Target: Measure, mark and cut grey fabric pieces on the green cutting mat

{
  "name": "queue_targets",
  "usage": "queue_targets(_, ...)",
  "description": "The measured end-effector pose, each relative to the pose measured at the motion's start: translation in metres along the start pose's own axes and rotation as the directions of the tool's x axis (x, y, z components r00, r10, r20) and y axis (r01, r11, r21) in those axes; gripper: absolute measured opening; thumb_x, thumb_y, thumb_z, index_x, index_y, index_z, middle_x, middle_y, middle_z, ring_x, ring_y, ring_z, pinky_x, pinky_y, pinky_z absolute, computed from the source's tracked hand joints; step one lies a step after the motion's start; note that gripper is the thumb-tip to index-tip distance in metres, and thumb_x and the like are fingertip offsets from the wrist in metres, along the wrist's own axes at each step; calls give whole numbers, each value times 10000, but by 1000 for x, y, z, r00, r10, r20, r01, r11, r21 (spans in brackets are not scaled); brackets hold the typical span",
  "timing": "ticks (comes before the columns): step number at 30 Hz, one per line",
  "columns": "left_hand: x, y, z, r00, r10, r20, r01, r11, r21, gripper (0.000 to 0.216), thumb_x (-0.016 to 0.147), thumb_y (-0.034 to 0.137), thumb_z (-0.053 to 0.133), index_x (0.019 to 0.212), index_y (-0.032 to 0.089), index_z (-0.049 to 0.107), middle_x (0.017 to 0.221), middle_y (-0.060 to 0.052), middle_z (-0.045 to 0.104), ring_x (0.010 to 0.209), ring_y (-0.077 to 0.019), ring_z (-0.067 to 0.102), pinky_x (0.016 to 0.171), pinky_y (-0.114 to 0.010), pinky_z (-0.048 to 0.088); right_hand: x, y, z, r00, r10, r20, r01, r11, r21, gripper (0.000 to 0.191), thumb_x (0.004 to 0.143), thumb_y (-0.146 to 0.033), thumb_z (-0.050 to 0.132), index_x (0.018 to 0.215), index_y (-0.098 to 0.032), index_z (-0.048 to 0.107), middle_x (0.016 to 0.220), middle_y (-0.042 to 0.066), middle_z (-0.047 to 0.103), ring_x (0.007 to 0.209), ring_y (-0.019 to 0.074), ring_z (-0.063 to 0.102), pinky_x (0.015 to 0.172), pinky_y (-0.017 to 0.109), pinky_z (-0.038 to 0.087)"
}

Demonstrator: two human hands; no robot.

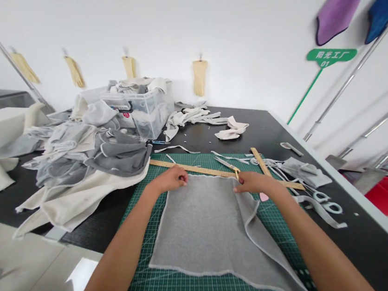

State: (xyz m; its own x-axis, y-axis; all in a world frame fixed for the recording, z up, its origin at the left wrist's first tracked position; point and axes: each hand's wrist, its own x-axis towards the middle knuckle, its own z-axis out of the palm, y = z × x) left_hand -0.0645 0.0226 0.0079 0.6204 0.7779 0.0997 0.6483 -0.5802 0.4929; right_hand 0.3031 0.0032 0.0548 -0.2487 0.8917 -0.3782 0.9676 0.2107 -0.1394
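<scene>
A grey cloth (203, 228) with pale edges lies over a green cutting mat (182, 287). Its right side is folded over on itself. My left hand (170, 179) is closed at the cloth's upper left corner, pinching the edge. At the upper right corner, my right hand (252, 182) has its thumb on the cloth and its fingers curled at the edge. Scissors (227, 164) with gold-coloured handles lie against these fingers; the hand partly hides the handles. A wooden ruler (198, 168) runs just beyond the cloth's far edge.
Piled fabric (75, 145) covers the left of the black table (256, 110). Behind it stands a clear plastic bin (149, 118) full of cloth. On the right are a wooden square (261, 162), fabric strips, grey scraps (305, 172) and white-handled scissors (328, 202).
</scene>
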Motion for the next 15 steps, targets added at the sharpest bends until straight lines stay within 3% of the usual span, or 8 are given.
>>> queue_targets(4,0,0,-1,997,-63,-53,65,997,42,90,803,177,626,762,197,703,819,-15,686,911,-187,600,825,-270,441,4,-6,4,999,-38,-22,38,999,0,213,790,-361,742,890,-194,657,1011,81,720,923,243,665,710,274,422)
queue_targets(7,-1,-3,-4,976,-155,-155,172,980,100,128,859,197,559,818,209,679,862,-25,683,946,-199,598,825,-283,448,0,-7,-2,996,-80,-28,80,997,13,148,857,-346,661,858,-198,657,976,66,721,901,227,659,743,279,430)
queue_targets(11,-8,-9,-10,885,-315,-343,391,903,178,161,919,212,482,910,213,644,917,-76,663,1008,-251,587,850,-339,451,-8,4,-16,996,-74,-49,76,997,31,207,920,-359,565,968,-182,661,1044,103,719,953,251,659,797,310,456)
queue_targets(15,-18,-11,-15,792,-413,-451,546,808,219,165,926,191,465,926,209,628,950,-108,654,1045,-278,586,878,-361,447,-15,18,-26,999,-38,-18,40,992,116,368,896,-384,595,1203,-181,616,1096,116,718,972,269,678,781,314,490)
